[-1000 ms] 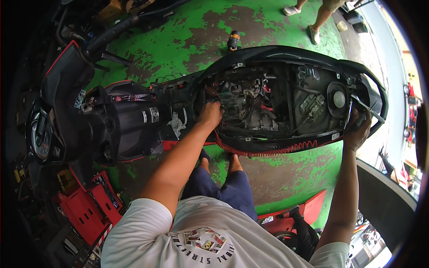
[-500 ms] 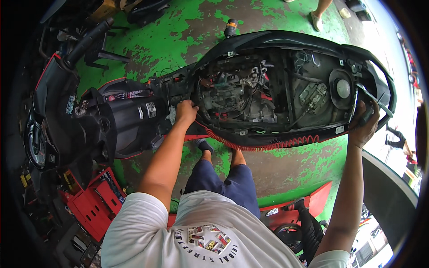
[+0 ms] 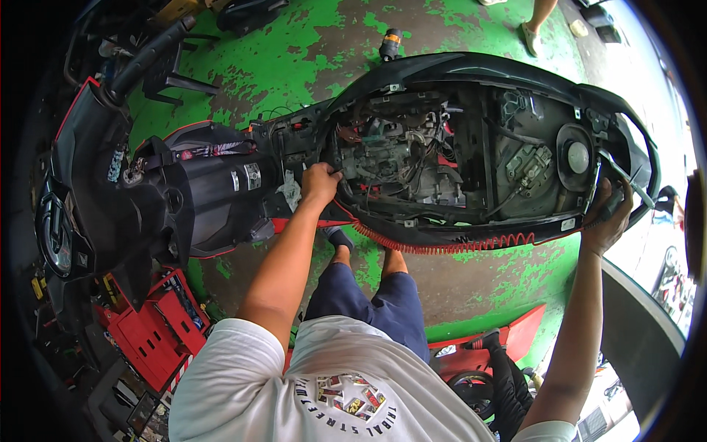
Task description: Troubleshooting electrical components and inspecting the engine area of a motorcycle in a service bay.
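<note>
A black scooter body (image 3: 456,65) lies across the view with its seat removed, exposing the engine (image 3: 401,151). My left hand (image 3: 322,181) has curled fingers gripping the front edge of that open bay. At the bay's right end, near a round silver-topped part (image 3: 577,158), my right hand (image 3: 610,215) is closed on a dark tool, apparently an air gun, beside the silver rail (image 3: 639,193). A red coiled hose (image 3: 471,245) runs along the near side toward this hand.
The handlebar and dashboard (image 3: 57,228) are at left. A black-and-orange cylinder (image 3: 390,44) stands beyond the scooter on green floor (image 3: 317,51). Another person's leg (image 3: 539,22) is at top. Red cases (image 3: 143,335), a red panel (image 3: 526,331) and a dark-clothed leg (image 3: 501,376) are low down.
My left hand has moved left from inside the engine bay to its front edge. My right hand and the scooter body appear shifted slightly right.
</note>
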Demonstrator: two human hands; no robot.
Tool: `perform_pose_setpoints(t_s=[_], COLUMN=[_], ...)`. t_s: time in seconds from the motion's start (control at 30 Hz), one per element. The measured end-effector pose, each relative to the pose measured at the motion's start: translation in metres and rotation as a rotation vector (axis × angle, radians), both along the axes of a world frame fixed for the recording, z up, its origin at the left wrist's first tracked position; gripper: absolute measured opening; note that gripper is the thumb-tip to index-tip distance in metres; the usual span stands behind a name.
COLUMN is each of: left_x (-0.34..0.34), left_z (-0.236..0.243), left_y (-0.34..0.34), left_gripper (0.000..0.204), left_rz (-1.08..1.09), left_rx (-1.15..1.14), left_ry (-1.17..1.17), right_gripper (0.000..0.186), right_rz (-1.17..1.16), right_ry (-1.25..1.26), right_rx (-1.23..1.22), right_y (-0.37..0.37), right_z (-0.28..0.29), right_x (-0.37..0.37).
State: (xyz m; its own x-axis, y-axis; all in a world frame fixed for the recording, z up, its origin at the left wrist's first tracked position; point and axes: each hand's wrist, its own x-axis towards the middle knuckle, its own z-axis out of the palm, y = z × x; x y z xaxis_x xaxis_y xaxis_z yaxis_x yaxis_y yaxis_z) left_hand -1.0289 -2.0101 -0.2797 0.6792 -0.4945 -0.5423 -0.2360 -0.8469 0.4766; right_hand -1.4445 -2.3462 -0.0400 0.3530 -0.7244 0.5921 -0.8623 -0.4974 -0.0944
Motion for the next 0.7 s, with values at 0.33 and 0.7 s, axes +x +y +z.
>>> perform_pose_setpoints(t_s=[0.33,0.7], left_x=[0.044,0.086], left_z=[-0.014,-0.093], left_y=[0.008,-0.007], left_gripper=[0.030,0.028], left_rz=[0.115,-0.256], left_rx=[0.123,0.244], left_ry=[-0.144,-0.005], right_gripper=[0.040,0.037], right_rz=[-0.006,0.003], right_ry=[-0.015,-0.035], right_rx=[0.020,0.016], right_y=[0.002,-0.001], right_z=[0.001,-0.002], right_x=[0.003,0.000])
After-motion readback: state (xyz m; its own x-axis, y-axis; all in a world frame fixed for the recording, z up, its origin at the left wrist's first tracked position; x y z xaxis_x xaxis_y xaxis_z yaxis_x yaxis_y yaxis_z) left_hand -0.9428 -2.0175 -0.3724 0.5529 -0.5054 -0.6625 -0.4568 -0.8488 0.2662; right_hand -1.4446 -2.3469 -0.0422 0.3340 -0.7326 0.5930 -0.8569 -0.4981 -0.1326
